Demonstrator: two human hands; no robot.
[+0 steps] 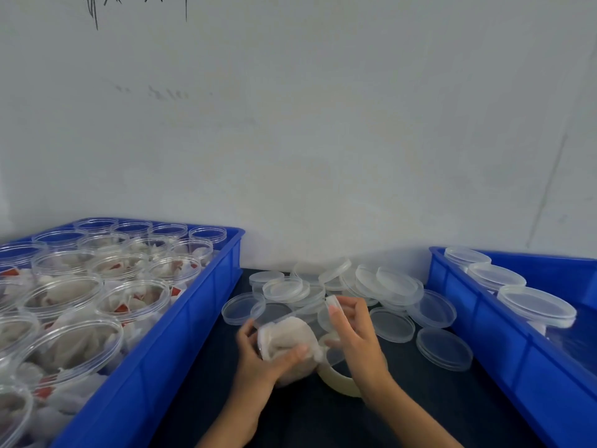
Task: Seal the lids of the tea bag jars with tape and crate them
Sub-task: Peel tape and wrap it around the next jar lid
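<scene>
A single head-worn wide-angle view looks forward and slightly down from close above the dark counter (403, 412), facing a pale wall (323, 140) that fills the upper half; blue crates (200, 305) flank the lower corners, forearms entering from the bottom edge.

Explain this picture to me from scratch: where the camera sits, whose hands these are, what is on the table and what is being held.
There is no machine here. The single picture comes from a camera worn on a person's head, looking forward and down at their own two hands. The left hand grips a clear jar stuffed with tea bags, tipped on its side. The right hand pinches something small and pale at the jar's lid; it is too blurred to name. A tape roll lies under the hands on the dark table. Loose clear lids are heaped behind. The left crate holds open filled jars; the right crate holds lidded ones.
</scene>
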